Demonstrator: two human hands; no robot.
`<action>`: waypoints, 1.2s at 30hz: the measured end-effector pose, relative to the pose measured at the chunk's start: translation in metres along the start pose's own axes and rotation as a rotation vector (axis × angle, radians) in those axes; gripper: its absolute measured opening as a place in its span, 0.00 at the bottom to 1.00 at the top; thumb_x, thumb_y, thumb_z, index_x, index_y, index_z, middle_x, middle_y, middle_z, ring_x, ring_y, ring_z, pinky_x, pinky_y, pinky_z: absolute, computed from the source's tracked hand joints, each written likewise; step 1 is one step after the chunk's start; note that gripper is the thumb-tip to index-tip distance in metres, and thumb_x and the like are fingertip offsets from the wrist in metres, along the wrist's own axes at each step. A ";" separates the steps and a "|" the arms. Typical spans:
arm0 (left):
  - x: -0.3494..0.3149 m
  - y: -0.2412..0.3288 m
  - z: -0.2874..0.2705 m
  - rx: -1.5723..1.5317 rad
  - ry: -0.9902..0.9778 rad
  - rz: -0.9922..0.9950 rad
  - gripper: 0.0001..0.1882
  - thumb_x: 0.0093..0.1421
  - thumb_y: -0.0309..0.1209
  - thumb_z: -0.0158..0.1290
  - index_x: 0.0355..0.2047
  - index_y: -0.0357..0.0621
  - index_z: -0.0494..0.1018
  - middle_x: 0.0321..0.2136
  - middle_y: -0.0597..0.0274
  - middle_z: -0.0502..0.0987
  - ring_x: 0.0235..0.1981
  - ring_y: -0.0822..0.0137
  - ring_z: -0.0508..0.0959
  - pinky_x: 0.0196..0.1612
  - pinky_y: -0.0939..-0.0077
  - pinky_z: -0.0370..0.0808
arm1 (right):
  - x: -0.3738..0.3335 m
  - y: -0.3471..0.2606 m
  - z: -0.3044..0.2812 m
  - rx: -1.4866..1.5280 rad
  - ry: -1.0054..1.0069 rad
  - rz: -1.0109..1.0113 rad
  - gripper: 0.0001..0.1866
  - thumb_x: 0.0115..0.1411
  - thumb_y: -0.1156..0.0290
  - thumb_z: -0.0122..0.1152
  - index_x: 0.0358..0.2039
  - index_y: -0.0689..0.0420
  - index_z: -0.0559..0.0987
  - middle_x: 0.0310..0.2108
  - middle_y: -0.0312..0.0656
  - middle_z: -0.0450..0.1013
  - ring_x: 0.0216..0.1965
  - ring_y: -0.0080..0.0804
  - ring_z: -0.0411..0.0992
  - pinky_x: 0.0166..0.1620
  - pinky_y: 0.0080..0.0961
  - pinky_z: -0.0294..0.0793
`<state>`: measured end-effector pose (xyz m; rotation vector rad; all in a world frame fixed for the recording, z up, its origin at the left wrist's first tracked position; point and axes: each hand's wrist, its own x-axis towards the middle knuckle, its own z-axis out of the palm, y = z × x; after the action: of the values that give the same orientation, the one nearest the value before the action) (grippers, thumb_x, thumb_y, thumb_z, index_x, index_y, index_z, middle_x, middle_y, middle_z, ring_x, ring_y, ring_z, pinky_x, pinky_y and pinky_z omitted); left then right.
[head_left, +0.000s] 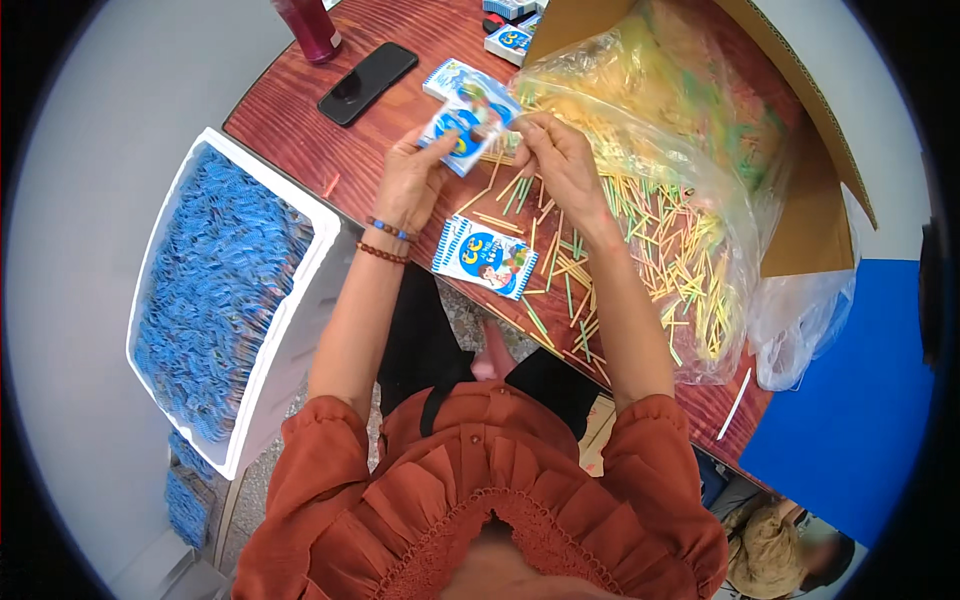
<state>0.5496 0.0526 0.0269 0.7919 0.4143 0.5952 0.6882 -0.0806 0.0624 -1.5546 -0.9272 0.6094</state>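
Observation:
A small blue-and-white printed packet (465,130) is gripped by my left hand (412,180), thumb across its front. At the packet's upper right edge the fingertips of my right hand (562,172) are pinched together, seemingly on that edge; a slight blur hides exactly how. Behind the held packet, a matching packet (448,76) shows in part. Another packet (487,257) lies flat at the table's front edge, between my forearms. Loose thin sticks (690,270) in yellow, green and pink are strewn under and beside my right hand.
A clear plastic bag (640,80) of sticks spills from a cardboard box (815,215) at right. A black phone (368,84), a red container (308,30) and small boxes (510,42) stand farther back. At left, a white foam bin (325,240) holds many blue packets. Another person (775,550) is at lower right.

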 end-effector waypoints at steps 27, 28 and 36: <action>-0.044 -0.011 -0.017 0.865 -0.007 0.158 0.17 0.54 0.29 0.59 0.43 0.34 0.73 0.31 0.54 0.78 0.33 0.66 0.78 0.41 0.71 0.72 | -0.092 0.020 -0.001 -0.774 -0.089 0.076 0.11 0.51 0.62 0.63 0.24 0.57 0.77 0.23 0.42 0.73 0.29 0.40 0.73 0.32 0.35 0.69; -0.048 -0.013 -0.016 0.865 -0.003 0.158 0.17 0.54 0.29 0.59 0.43 0.34 0.73 0.31 0.54 0.78 0.33 0.66 0.78 0.41 0.71 0.72 | -0.093 0.021 0.000 -0.787 -0.059 0.050 0.10 0.53 0.63 0.62 0.25 0.56 0.79 0.24 0.42 0.74 0.30 0.41 0.73 0.32 0.35 0.69; -0.048 -0.021 -0.003 1.242 -0.243 0.371 0.22 0.47 0.34 0.65 0.41 0.41 0.74 0.29 0.58 0.73 0.35 0.61 0.72 0.41 0.67 0.68 | -0.089 0.025 -0.005 -0.838 0.130 -0.348 0.08 0.56 0.66 0.58 0.30 0.55 0.81 0.27 0.40 0.75 0.30 0.39 0.74 0.33 0.31 0.72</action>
<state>0.5185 0.0126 0.0147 2.1407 0.3917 0.5366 0.6490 -0.1579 0.0288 -2.0495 -1.4110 -0.1718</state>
